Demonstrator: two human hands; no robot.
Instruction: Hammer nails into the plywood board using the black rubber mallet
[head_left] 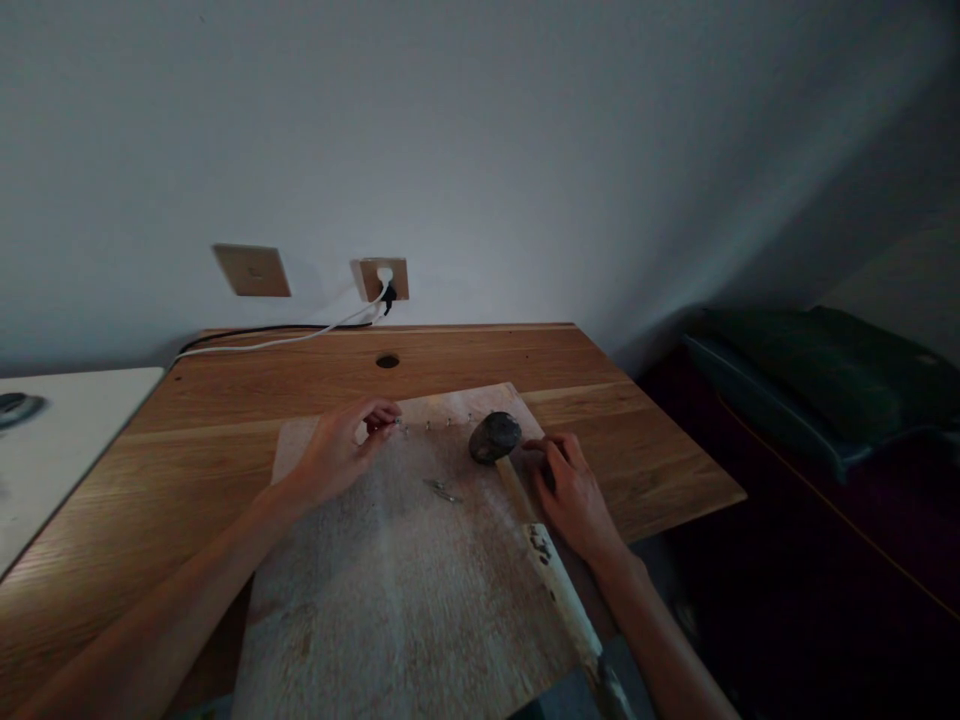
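A row of nails (428, 425) stands near the far edge of the board (337, 610), and the left hand (345, 455) is right there at the row's left end, grip pinched narrow, seemingly on a nail, perhaps to keep it upright. Loose nails (444, 491) lie just this side, likely there for easy picking. And the hammer (495, 438)! Head on the board, handle slanting back toward the person, handy for reaching. The right hand (576, 495) rests beside it, grip half curled; whether it holds anything, I can't tell. Under the board, the worktop (465, 355), broad and steady; behind, cords (281, 343) run to the socket (400, 280).
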